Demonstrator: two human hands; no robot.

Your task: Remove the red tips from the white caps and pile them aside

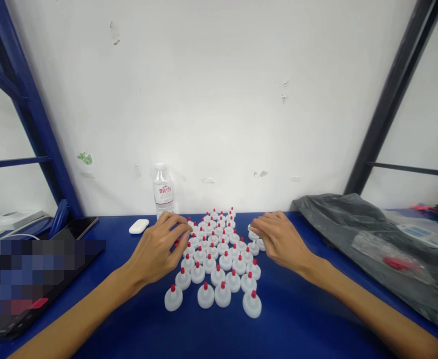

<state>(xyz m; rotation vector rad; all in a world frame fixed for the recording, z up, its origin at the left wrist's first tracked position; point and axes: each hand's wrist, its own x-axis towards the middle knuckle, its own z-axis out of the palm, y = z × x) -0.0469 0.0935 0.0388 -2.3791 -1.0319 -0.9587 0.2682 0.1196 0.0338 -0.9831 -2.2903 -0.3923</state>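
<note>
Many white round nozzle caps (222, 295) with small red tips stand upright on the blue table (211, 334) between my hands. My left hand (161, 249) is at the left edge of the group, fingers curled and thumb drawn toward the index finger; what they hold, if anything, is hidden. A red tip shows just beside its thumb. On the right side, my right hand (279, 240) has its fingertips pinched at a white cap (253, 233). Near those fingers, another white cap (254, 248) shows no red tip. More caps there are partly covered by the hand.
A water bottle (163, 192) stands by the wall, with a white earbud case (138, 226) left of it. A phone (79, 228) and a dark object with a blurred-out area lie at left. On the right are a grey plastic bag (338, 219) and a clear bag (391, 254) with red pieces.
</note>
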